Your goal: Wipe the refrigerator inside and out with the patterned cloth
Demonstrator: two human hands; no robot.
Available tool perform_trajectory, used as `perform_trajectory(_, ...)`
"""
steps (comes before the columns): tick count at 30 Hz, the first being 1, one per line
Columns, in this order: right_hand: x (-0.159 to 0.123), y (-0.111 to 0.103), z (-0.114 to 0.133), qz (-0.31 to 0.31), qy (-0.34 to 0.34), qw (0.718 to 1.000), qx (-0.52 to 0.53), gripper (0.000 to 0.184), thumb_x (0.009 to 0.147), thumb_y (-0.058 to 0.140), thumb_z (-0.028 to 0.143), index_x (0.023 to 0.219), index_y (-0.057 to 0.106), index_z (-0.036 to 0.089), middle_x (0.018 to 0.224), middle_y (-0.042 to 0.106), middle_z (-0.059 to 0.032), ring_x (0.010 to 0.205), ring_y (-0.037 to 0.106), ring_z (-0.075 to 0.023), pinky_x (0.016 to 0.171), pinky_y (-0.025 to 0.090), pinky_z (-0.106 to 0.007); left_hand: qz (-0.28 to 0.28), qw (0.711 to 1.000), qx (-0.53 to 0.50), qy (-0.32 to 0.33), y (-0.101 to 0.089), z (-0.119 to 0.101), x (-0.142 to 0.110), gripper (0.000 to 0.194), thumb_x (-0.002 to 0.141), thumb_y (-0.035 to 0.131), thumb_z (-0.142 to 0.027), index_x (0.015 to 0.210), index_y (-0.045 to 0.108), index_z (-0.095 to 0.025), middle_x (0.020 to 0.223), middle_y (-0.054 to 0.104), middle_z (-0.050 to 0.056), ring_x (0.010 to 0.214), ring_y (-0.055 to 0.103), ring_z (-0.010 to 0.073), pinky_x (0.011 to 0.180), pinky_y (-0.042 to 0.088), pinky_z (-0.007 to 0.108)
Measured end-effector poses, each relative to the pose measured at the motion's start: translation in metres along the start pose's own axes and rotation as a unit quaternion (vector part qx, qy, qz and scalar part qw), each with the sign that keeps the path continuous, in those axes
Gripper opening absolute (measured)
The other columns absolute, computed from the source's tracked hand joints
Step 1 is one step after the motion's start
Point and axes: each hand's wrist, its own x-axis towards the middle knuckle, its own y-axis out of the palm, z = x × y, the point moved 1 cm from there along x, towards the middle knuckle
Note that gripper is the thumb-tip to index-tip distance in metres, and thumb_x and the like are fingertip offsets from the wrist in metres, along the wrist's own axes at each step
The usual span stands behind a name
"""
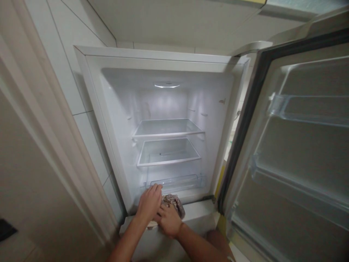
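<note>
A crumpled cloth (176, 205) with a brown and pale pattern lies on the ledge at the bottom front of an open refrigerator. My right hand (169, 220) is closed on its near side, fingers bent into the folds. Close against it, my left hand (150, 200) is bent over the cloth's left part, its fingers together and their tips partly hidden. A paler bit of the cloth shows below the hands. Just behind them stands the clear crisper drawer (174, 183) in the lowest part of the refrigerator.
Two glass shelves (169, 127) with white rims sit above the drawer, under a lit lamp (167, 85). The refrigerator door (300, 153) stands wide at the right, with clear door bins (313, 109). A tiled wall (79, 91) and a pale upright frame (49, 109) are close on the left.
</note>
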Motion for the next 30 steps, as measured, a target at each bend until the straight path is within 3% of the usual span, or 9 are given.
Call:
perform_trajectory(2, -0.020, -0.014, -0.008, 0.068, 0.021, 0.997, -0.019, 0.053, 0.094, 0.075, 0.038, 0.144, 0.064, 0.027, 0.130, 0.071, -0.0090, 0.117, 0.063, -0.0313, 0.102, 0.053, -0.050, 0.029, 0.999, 0.011, -0.007, 0.000, 0.010, 0.005, 0.032, 0.100, 0.044, -0.009, 0.113, 0.072, -0.019, 0.107, 0.072, 0.009, 0.101, 0.070, 0.0282, 0.088, 0.056, 0.043)
perform_trajectory(4, -0.038, -0.028, -0.016, 0.094, 0.073, 0.993, -0.022, 0.050, 0.095, 0.074, 0.043, 0.141, 0.064, 0.027, 0.133, 0.068, -0.0103, 0.123, 0.059, -0.0325, 0.110, 0.048, -0.054, 0.048, 0.999, 0.017, -0.006, 0.004, 0.017, 0.004, 0.032, 0.099, 0.044, -0.008, 0.112, 0.072, -0.019, 0.111, 0.072, 0.010, 0.105, 0.069, 0.0286, 0.092, 0.056, 0.043)
perform_trajectory(10, -0.086, -0.057, -0.034, 0.078, 0.264, 0.961, -0.008, 0.043, 0.099, 0.070, 0.052, 0.138, 0.068, 0.032, 0.146, 0.061, -0.0118, 0.137, 0.051, -0.0395, 0.119, 0.034, -0.066, 0.042, 0.999, 0.011, 0.010, 0.018, 0.024, -0.006, 0.042, 0.102, 0.042, -0.010, 0.133, 0.069, -0.021, 0.127, 0.071, 0.009, 0.120, 0.067, 0.0249, 0.106, 0.054, 0.040)
perform_trajectory(14, -0.108, -0.055, -0.040, 0.042, 0.319, 0.947, -0.014, 0.051, 0.099, 0.071, 0.046, 0.148, 0.064, 0.036, 0.154, 0.057, -0.0124, 0.145, 0.047, -0.0399, 0.127, 0.022, -0.067, 0.011, 1.000, 0.000, 0.011, 0.038, 0.025, -0.053, 0.041, 0.107, 0.042, -0.019, 0.137, 0.069, -0.025, 0.129, 0.075, 0.006, 0.120, 0.070, 0.0220, 0.107, 0.055, 0.038)
perform_trajectory(17, -0.112, -0.052, -0.042, 0.039, 0.306, 0.951, -0.010, 0.052, 0.099, 0.069, 0.040, 0.151, 0.063, 0.036, 0.155, 0.058, -0.0113, 0.147, 0.047, -0.0374, 0.131, 0.019, -0.063, -0.084, 0.994, 0.030, -0.061, 0.063, 0.027, -0.109, 0.040, 0.107, 0.043, -0.026, 0.138, 0.068, -0.024, 0.130, 0.076, 0.009, 0.117, 0.071, 0.0265, 0.103, 0.056, 0.045)
perform_trajectory(21, -0.095, -0.055, -0.035, 0.064, 0.249, 0.966, 0.018, 0.053, 0.103, 0.066, 0.040, 0.155, 0.059, 0.037, 0.157, 0.057, -0.0082, 0.147, 0.048, -0.0326, 0.133, 0.020, -0.056, -0.211, 0.945, 0.096, -0.229, 0.101, 0.026, -0.164, 0.067, 0.107, 0.048, -0.046, 0.165, 0.040, -0.014, 0.153, 0.061, 0.024, 0.131, 0.063, 0.0418, 0.107, 0.054, 0.061)
perform_trajectory(25, -0.046, -0.047, -0.015, 0.081, 0.114, 0.990, 0.030, 0.051, 0.105, 0.067, 0.044, 0.155, 0.058, 0.034, 0.154, 0.060, -0.0058, 0.145, 0.050, -0.0284, 0.135, 0.023, -0.051, -0.258, 0.940, 0.065, -0.215, 0.128, 0.032, -0.182, 0.079, 0.107, 0.045, -0.047, 0.174, 0.019, -0.013, 0.154, 0.059, 0.028, 0.141, 0.059, 0.0437, 0.114, 0.051, 0.064)
perform_trajectory(27, -0.012, -0.031, -0.002, 0.070, 0.055, 0.996, 0.010, 0.040, 0.108, 0.065, 0.044, 0.145, 0.065, 0.031, 0.145, 0.066, -0.0053, 0.139, 0.055, -0.0272, 0.134, 0.028, -0.050, -0.272, 0.940, 0.053, -0.198, 0.138, 0.041, -0.189, 0.081, 0.106, 0.047, -0.048, 0.175, 0.018, -0.016, 0.156, 0.060, 0.026, 0.141, 0.061, 0.0414, 0.114, 0.053, 0.062)
perform_trajectory(30, 0.039, 0.001, 0.021, 0.034, -0.017, 0.999, -0.033, 0.023, 0.111, 0.061, 0.041, 0.128, 0.073, 0.030, 0.131, 0.072, -0.0019, 0.125, 0.064, -0.0241, 0.129, 0.040, -0.050, -0.246, 0.950, 0.059, -0.184, 0.150, 0.053, -0.203, 0.086, 0.105, 0.054, -0.044, 0.176, 0.012, -0.020, 0.159, 0.059, 0.024, 0.143, 0.062, 0.0393, 0.114, 0.057, 0.058)
